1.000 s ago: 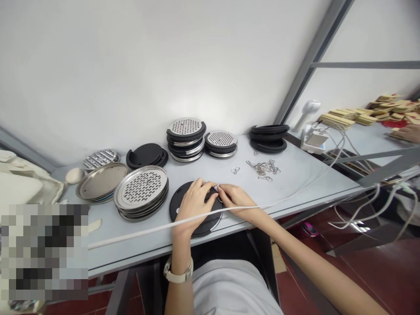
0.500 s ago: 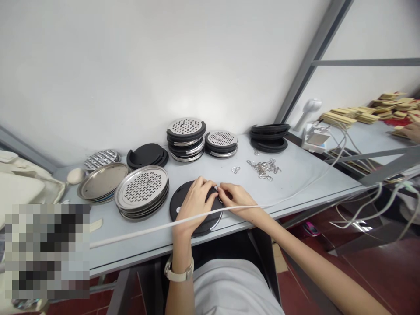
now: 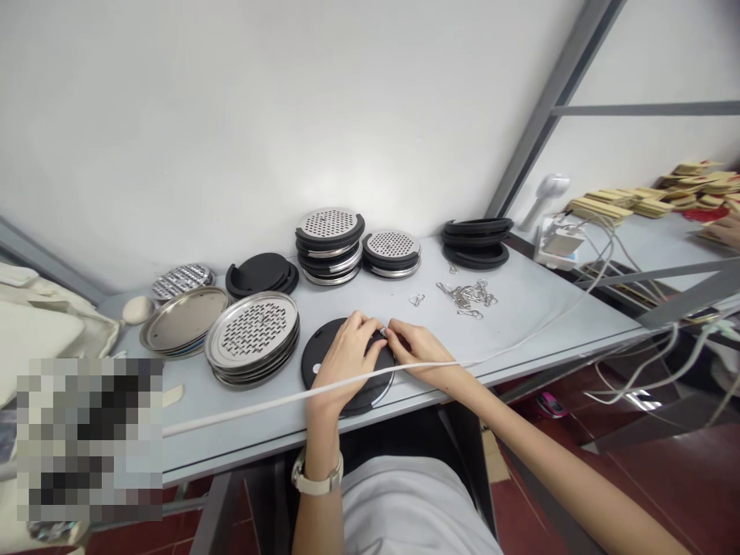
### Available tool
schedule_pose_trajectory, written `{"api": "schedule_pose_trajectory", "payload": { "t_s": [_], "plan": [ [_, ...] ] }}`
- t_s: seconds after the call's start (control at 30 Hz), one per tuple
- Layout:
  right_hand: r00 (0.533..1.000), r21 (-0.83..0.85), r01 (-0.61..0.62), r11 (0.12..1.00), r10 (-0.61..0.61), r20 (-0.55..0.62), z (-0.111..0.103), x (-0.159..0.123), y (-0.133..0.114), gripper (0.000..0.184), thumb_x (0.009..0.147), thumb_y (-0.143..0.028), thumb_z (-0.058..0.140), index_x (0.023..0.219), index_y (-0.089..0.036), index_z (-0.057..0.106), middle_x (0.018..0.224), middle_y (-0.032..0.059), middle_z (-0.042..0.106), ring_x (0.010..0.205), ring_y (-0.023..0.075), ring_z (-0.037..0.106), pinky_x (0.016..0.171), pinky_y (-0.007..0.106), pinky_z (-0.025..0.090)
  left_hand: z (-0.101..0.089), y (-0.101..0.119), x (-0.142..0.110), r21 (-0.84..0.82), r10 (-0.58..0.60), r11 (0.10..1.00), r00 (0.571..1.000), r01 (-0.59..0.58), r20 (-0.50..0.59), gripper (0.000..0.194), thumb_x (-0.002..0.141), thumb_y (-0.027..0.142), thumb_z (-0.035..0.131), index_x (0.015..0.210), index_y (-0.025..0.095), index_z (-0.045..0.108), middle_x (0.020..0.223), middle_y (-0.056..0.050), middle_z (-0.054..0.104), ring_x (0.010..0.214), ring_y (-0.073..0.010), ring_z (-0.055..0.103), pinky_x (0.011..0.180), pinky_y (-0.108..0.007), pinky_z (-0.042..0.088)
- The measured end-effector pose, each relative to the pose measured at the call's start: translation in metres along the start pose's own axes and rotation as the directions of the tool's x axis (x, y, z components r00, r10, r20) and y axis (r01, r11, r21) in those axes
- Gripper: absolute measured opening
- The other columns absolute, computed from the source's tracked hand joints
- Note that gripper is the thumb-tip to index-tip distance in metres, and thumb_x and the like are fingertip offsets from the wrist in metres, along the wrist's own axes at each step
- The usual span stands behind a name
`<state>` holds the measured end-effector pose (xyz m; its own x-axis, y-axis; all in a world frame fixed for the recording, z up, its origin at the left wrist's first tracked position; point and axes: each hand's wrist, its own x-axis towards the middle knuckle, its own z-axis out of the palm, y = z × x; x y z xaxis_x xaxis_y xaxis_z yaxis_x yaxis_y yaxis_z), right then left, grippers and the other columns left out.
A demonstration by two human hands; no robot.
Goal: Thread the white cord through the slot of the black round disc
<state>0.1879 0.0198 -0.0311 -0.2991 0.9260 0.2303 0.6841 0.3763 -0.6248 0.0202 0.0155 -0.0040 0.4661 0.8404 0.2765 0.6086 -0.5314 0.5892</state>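
Observation:
A round black disc [image 3: 324, 347] with a metal rim edge and a small white spot lies on the near edge of the grey table. My left hand [image 3: 347, 362] rests over it, fingers curled, its thumb and forefinger closed at the disc's right side. My right hand [image 3: 417, 351] is closed in a pinch at the same edge, fingertips almost meeting the left ones. Between the fingertips shows a bit of a small metal clip [image 3: 383, 332], mostly hidden. Several loose wire clips [image 3: 468, 297] lie beyond my right hand.
Metal grater discs [image 3: 254, 331] are stacked at left, beside plain metal plates [image 3: 185, 320]. Behind stand black holders [image 3: 260, 276] and assembled graters [image 3: 329, 223]. More black rings [image 3: 477, 254] sit at back right. A white cable [image 3: 243, 416] crosses in front of my hands. Another person's hand [image 3: 725, 227] shows far right.
The view has shifted very slightly. Both hands stay at the disc's edge, with only a tiny movement of the fingertips around the metal clip.

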Motion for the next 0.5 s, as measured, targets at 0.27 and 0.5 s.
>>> {"api": "schedule_pose_trajectory", "payload": {
  "t_s": [0.27, 0.5],
  "plan": [
    [0.999, -0.047, 0.038, 0.998, -0.037, 0.019, 0.0007, 0.0006, 0.0011, 0.024, 0.095, -0.026, 0.033, 0.076, -0.019, 0.045, 0.067, 0.0004, 0.054, 0.058, 0.0120, 0.049, 0.058, 0.022, 0.035, -0.0014, 0.0006, -0.0007, -0.004, 0.005, 1.000, 1.000, -0.005, 0.005, 0.015, 0.090, 0.016, 0.049, 0.101, 0.022, 0.056, 0.100, -0.003, 0.050, 0.097, -0.0189, 0.051, 0.091, -0.034, 0.043],
    [0.998, -0.059, 0.047, 0.997, -0.045, 0.032, 0.0012, 0.0009, 0.0021, 0.024, 0.096, -0.027, 0.031, 0.079, -0.019, 0.046, 0.071, 0.0022, 0.057, 0.062, 0.0131, 0.053, 0.061, 0.023, 0.038, -0.0014, 0.0005, -0.0003, 0.001, 0.019, 1.000, 1.000, -0.019, 0.001, 0.015, 0.090, 0.016, 0.048, 0.102, 0.021, 0.056, 0.101, -0.004, 0.050, 0.097, -0.0192, 0.051, 0.090, -0.035, 0.044]
  ]
}}
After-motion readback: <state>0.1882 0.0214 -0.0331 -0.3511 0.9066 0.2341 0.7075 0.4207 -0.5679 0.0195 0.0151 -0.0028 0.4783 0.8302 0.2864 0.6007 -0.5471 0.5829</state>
